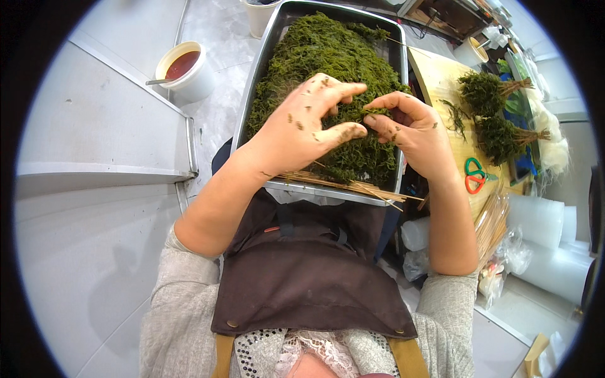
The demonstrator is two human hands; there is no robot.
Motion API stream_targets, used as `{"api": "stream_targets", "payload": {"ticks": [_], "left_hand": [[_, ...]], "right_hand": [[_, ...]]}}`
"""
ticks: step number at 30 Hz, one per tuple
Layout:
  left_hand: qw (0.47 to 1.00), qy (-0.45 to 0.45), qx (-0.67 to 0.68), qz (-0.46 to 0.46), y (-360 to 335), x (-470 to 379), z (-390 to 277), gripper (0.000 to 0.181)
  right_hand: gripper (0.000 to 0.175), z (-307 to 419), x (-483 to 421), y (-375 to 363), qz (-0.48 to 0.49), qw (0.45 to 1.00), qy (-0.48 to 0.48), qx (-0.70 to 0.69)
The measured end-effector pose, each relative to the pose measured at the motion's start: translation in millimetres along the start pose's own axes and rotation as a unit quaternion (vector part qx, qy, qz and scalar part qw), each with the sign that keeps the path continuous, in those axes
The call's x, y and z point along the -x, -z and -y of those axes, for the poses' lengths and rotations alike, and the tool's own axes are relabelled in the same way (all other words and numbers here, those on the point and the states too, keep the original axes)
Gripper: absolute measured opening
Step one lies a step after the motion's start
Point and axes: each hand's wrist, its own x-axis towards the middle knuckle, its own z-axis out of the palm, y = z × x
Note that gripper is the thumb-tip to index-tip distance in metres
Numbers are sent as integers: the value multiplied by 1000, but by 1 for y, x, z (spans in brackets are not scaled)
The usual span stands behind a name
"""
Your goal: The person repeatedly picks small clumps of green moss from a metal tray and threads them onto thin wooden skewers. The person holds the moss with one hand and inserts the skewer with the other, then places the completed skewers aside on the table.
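Observation:
A grey tray (249, 90) before me holds a thick heap of green moss (326, 47). Over the moss, my right hand (411, 123) pinches a small tuft of moss (376, 112) between thumb and fingertips. My left hand (312, 118) hovers just beside it, thumb and fingers spread, with nothing seen in its grasp. Bits of moss cling to both hands. Thin wooden sticks (350, 185) lie across the tray's near edge, several jutting out to the right.
On the wooden table (435, 71) at right are two moss bundles on sticks (484, 92) and red-and-green-handled scissors (475, 176). A bag of sticks (491, 222) and plastic rolls (536, 219) sit nearer me. A white bucket of reddish liquid (189, 80) stands at left, beside a white cabinet (118, 104).

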Motion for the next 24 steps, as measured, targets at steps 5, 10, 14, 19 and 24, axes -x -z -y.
{"api": "stream_targets", "payload": {"ticks": [5,10,14,19,24], "left_hand": [[1000,18,14,11,-8,-7,-13,40],[998,-4,-47,-48,-24,-1,-2,34],[997,24,-66,-25,-22,2,7,33],[928,279,242,46,-11,3,14,27],[893,213,397,4,-20,6,20,27]], "right_hand": [[22,6,-9,-5,34,997,39,-65],[40,3,-5,-13,-4,998,32,49],[40,-6,5,-10,5,996,83,27],[41,-33,6,-17,-85,990,105,-47],[43,-65,7,-68,-58,987,130,-72]]}}
